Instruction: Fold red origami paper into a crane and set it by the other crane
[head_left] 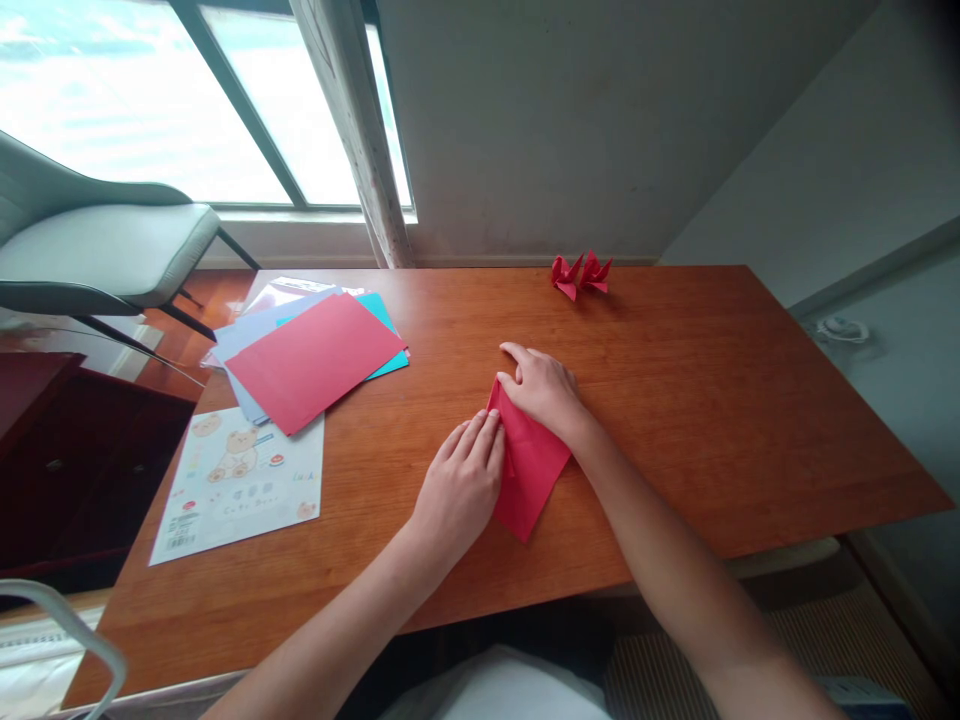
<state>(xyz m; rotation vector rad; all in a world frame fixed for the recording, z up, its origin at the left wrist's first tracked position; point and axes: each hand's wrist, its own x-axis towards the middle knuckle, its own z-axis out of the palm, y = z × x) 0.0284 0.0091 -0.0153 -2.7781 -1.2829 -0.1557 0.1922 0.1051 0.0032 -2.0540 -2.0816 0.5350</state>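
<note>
A piece of red origami paper (534, 455), folded to a narrow point at its far end, lies on the wooden table in front of me. My left hand (466, 475) rests on its left edge, with the fingers stretched out flat and close together. My right hand (544, 390) lies over the upper right part of the paper. Its thumb touches the pointed tip, and the index finger stretches out beyond it, apart from the thumb. The other right fingers are partly hidden. Both hands cover parts of the folds.
Two folded red paper figures (581, 275) stand near the table's far edge. To the left lies a stack of coloured sheets with a red sheet (319, 360) on top. A bear-printed sheet (240, 490) lies nearer me. A chair (112, 245) stands by the window.
</note>
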